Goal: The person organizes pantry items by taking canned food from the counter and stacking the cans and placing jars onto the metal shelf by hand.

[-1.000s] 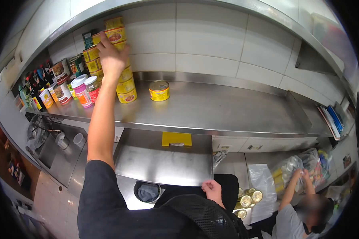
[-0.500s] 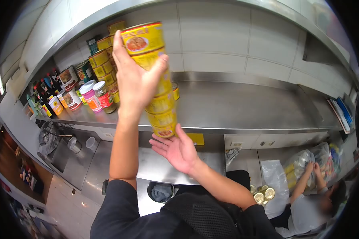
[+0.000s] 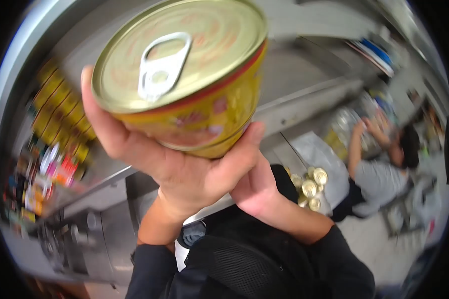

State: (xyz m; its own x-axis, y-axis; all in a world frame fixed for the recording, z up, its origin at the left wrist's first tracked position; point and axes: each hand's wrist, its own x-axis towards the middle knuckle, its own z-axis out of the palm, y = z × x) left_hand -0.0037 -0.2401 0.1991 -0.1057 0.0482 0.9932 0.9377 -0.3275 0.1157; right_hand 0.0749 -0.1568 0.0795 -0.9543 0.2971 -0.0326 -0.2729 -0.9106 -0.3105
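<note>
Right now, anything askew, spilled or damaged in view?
Nothing clearly stands out. The yellow can in the left hand has its lid on, pull tab attached, no visible dent. It looks slanted, but so does the whole view, likely camera tilt. The stacked cans at left are too blurred to check for dents.

A yellow can (image 3: 204, 94) is gripped by the left hand (image 3: 177, 162), its thumb and fingers spread around the side. The lid (image 3: 214, 45), fitted with a pull tab (image 3: 157, 70), is tilted toward the camera. The right hand (image 3: 254, 187) is held just beneath, its fingers hidden. Stacked yellow cans (image 3: 60, 109) are blurred at left. Gold-topped cans (image 3: 309, 188) are grouped beside white plastic (image 3: 324, 159). Farther right, plastic bags (image 3: 351, 124) are handled by a grey-shirted co-worker (image 3: 381, 179).
</note>
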